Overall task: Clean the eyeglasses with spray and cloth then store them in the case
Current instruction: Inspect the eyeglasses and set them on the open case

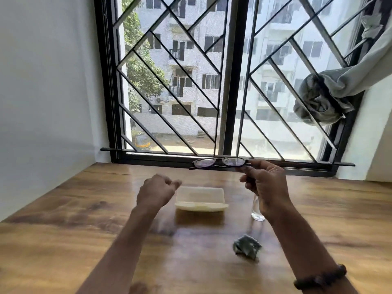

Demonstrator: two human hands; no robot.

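Nearest to us, a dark beaded bracelet point(320, 277) is circling our right wrist, and just beyond it a crumpled grey-green cleaning cloth point(247, 247) is lying loose toward the near edge of the brown wood-grain desk point(63, 230). At the middle of the desk a pale cream plastic glasses case point(200, 199) is sitting with its lid raised. Just to its right a small clear spray bottle point(257, 211) is standing upright, partly hidden behind our right hand point(266, 187).

That hand is pinching the dark-rimmed oval-lensed eyeglasses point(220, 162) by their right end, fingers clamped on the frame, and holding them level in the air toward the far edge of the desk, before the barred window point(222, 81). Our left hand point(157, 190) is hovering above the desk just left of the case, curled into a loose fist and gripping nothing that we can see.

We are judging the risks this way: one pinched end is carrying the whole frame, so the glasses could twist and slip, or the hinge could strain. Our right forearm is hanging over the bottle and could knock it down on the way to the case. A fingertip straying onto a lens would smear it.

We are finding no brand, label or readable writing anywhere.
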